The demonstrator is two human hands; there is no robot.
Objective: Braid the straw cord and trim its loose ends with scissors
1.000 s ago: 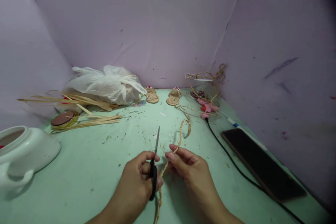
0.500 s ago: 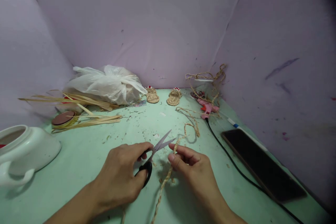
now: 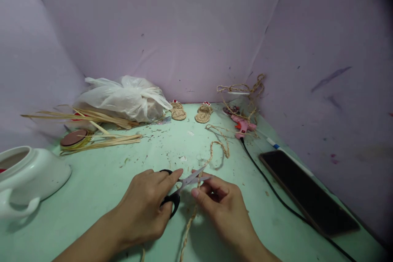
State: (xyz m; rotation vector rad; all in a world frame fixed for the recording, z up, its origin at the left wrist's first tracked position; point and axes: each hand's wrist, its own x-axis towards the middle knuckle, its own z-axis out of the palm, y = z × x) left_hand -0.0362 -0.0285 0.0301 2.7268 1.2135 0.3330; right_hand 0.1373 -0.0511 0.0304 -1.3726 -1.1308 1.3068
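My left hand [image 3: 147, 204] grips a pair of black-handled scissors [image 3: 172, 204], fingers and thumb at the loops. The parted blades point right and lie across a braided straw cord [image 3: 188, 231] close to my right fingertips. My right hand [image 3: 225, 206] pinches this cord between thumb and fingers. From there the cord runs down to the bottom edge, while its far part curls on the table toward a pink glue gun [image 3: 242, 126]. Two small woven straw slippers [image 3: 203, 113] with red and white beads stand at the back.
On the left are a white pot [image 3: 46, 176], a round tin [image 3: 74, 139], straw strips [image 3: 116, 140] and a tied plastic bag [image 3: 125, 100]. A phone [image 3: 307, 192] and a black cable [image 3: 270, 180] lie on the right. More cord [image 3: 239, 88] sits in the back corner.
The scissors have moved right, so the blades now cross the cord. My right hand has shifted slightly left and down with the cord, and the cord's loop beyond has drawn closer.
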